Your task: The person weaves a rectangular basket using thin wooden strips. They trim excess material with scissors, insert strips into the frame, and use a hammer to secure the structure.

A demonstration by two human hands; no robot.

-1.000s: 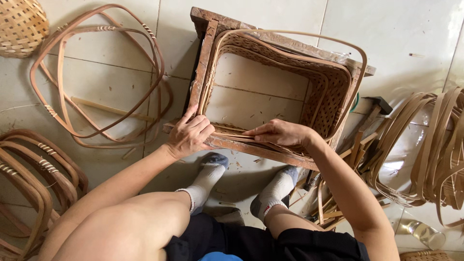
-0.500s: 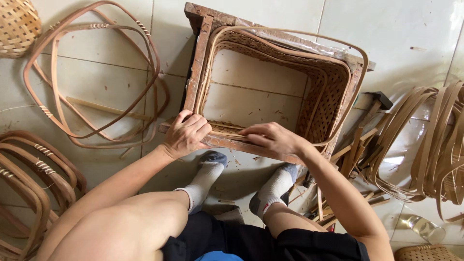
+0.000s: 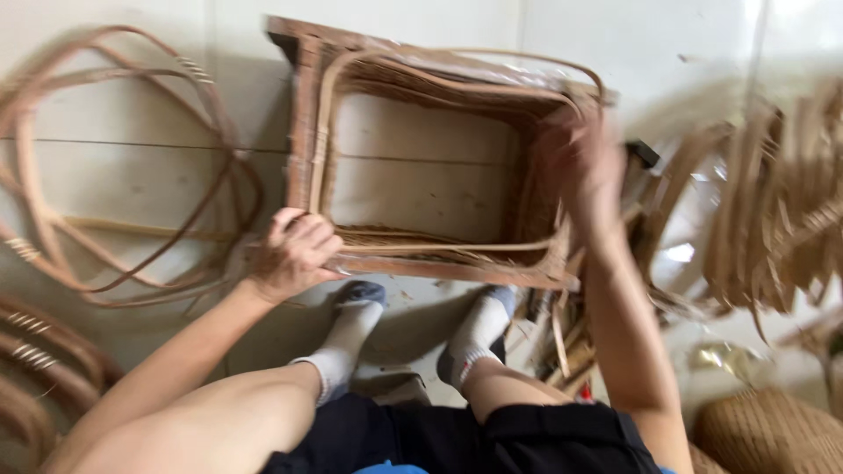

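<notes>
both hands on a woven basket frame on the floor

left hand [image 3: 294,254] fingers curled tight round the near-left corner of the wicker basket frame [image 3: 439,158]; right hand [image 3: 584,171], blurred, lay at its far-right side, grip unclear; loose cane hoops [image 3: 114,167] lay left.

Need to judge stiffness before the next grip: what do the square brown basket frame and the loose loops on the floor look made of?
Square brown basket frame: seemingly woven rattan or cane strips on a matte wooden form, unvarnished. Loose loops: bent cane rods, lashed with pale binding. Blur leaves it uncertain.
</notes>
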